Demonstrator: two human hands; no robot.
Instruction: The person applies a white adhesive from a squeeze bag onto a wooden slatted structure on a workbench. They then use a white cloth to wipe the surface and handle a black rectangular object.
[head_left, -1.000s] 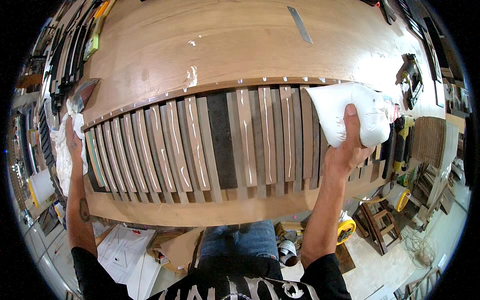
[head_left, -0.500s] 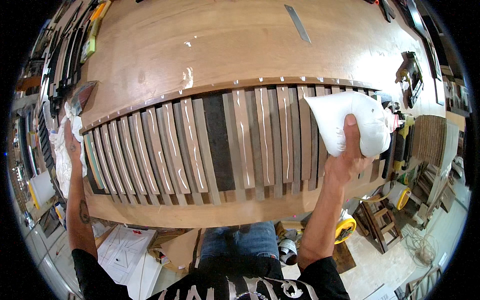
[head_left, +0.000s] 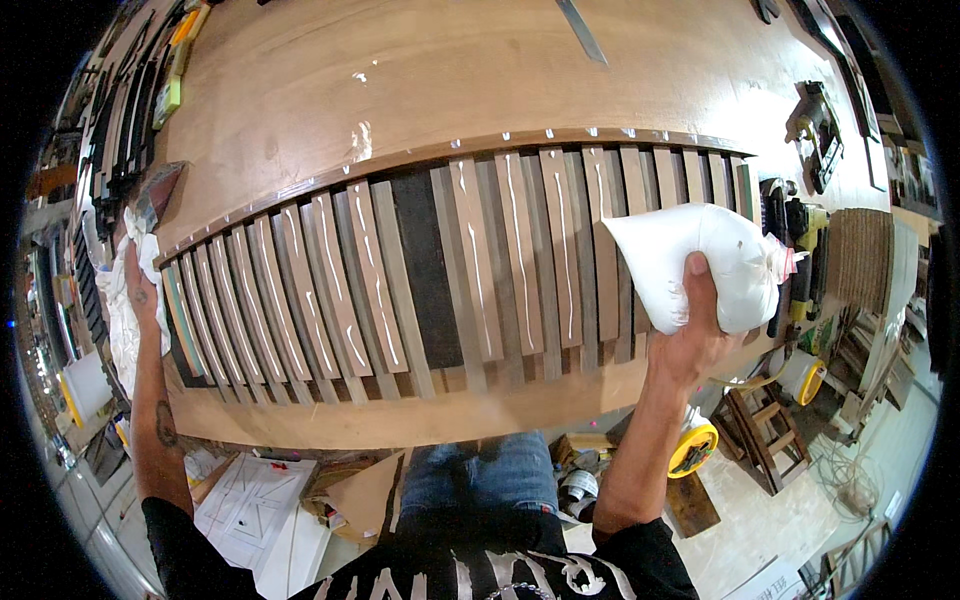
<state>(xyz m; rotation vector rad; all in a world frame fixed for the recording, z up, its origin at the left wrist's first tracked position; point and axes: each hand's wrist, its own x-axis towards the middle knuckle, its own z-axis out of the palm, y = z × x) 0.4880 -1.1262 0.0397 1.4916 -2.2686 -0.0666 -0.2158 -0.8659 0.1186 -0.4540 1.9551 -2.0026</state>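
Note:
My right hand (head_left: pixel 695 335) is closed around a plump white bag of glue (head_left: pixel 725 235), thumb pressed on its side. The pointed tip of the bag touches or hovers just over a brown wooden strip (head_left: pixel 607 280), where a short white glue line trails away from it. To the left, several brown strips (head_left: pixel 515 260) carry long white glue lines, with greyish strips between them. A dark panel (head_left: pixel 425 260) shows through a wide gap. At the far left my left hand (head_left: pixel 140 285) is closed on a crumpled white cloth (head_left: pixel 120 325); its fingers are partly hidden.
A long wooden rail (head_left: pixel 330 188) with white dabs runs behind the strips on the worktable (head_left: pixel 450 80). A metal ruler (head_left: pixel 582 35) lies at the back. On the right are a nailer-like tool (head_left: pixel 822 140) and stacked brown boards (head_left: pixel 860 260). Long dark strips (head_left: pixel 125 110) lie back left.
My right hand has brought the glue bag slightly toward me, and the glue line behind its tip is longer. The view has shifted a little. My left hand stays with the cloth.

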